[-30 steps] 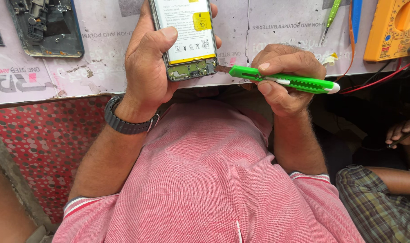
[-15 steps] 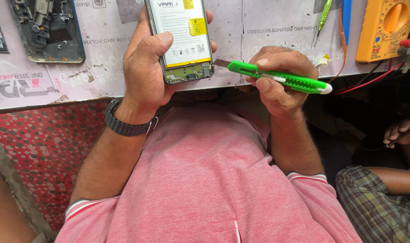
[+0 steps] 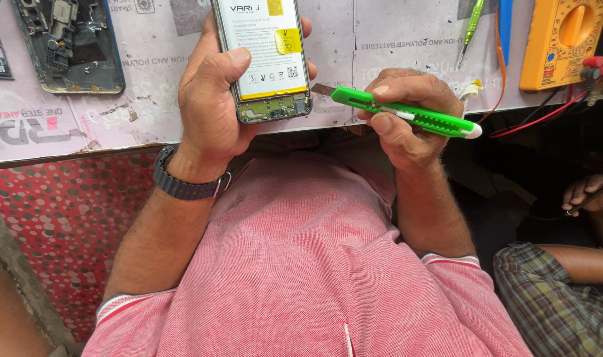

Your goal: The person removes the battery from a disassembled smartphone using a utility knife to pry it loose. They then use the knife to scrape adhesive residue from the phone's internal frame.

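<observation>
The green knife (image 3: 407,114) has edged closer to the opened phone (image 3: 267,56); its blade tip now sits just beside the lower corner. The left hand (image 3: 212,106) grips the phone above the surface (image 3: 381,39), the right hand (image 3: 407,122) is closed round the knife. The battery still sits in place, so prying seems barely begun.

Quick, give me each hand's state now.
Left hand: closed around the opened phone.
Right hand: closed on the green utility knife.

phone (image 3: 267,59) left of cutter (image 3: 407,114) | multimeter (image 3: 559,43) far right on table (image 3: 394,39)
</observation>
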